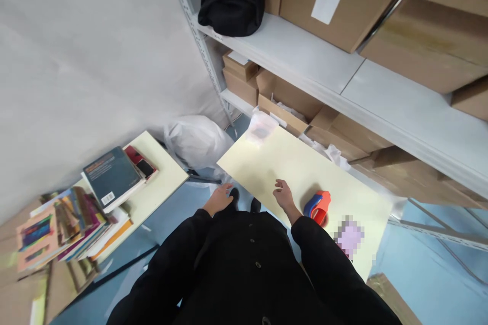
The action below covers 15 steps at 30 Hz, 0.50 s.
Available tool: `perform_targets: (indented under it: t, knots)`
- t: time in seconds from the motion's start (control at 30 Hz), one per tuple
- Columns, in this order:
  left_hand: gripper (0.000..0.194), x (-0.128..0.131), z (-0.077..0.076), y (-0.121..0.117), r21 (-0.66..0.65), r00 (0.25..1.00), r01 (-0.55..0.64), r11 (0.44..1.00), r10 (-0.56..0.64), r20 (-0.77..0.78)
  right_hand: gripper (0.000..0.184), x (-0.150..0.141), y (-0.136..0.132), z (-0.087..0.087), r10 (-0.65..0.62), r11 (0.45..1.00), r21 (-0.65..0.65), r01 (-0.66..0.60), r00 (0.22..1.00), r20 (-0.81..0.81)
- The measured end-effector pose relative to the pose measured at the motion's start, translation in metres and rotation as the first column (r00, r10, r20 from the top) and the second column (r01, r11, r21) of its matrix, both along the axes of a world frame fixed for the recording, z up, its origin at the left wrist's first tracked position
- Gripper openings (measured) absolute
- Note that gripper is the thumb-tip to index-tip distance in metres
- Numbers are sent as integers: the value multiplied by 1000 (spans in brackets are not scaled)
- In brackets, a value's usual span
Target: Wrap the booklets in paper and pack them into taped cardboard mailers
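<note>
My left hand (219,199) hangs in front of my body above the gap between two tables, fingers loosely stretched out, holding nothing. Over the near part of the cream table (267,162) is my right hand (282,195), its fingers slightly bent and apart, with nothing in them. The closest object to it is a red and blue tape dispenser (319,206), which lies on the table just right of my wrist. Farther right on the same table is a pixelated purple item (349,237). A translucent plastic bag (262,127) lies at the table's far corner.
A second table (168,170) on the left carries a dark blue book (113,175) and several stacked books and magazines (68,226). A stuffed white bag (198,139) stands between the tables. Metal shelving (312,51) behind holds cardboard boxes (343,0) and a black bag (233,0).
</note>
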<state>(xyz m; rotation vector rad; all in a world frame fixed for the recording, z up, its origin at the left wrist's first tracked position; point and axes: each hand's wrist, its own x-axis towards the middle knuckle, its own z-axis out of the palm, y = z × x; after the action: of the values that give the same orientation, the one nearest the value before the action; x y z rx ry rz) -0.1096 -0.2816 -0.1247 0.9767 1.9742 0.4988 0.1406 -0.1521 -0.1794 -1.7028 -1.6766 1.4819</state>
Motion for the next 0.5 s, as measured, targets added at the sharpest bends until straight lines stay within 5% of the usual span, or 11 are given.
perform_targets:
  t: [0.27, 0.5]
  knots:
    - [39, 7, 3, -53, 15, 958, -285, 958, 284, 48, 45, -40, 4, -8, 261, 962, -71, -264, 964, -52]
    - [38, -21, 16, -125, 55, 843, -537, 842, 537, 9, 37, -139, -14, 10, 563, 824, -2, -567, 819, -109]
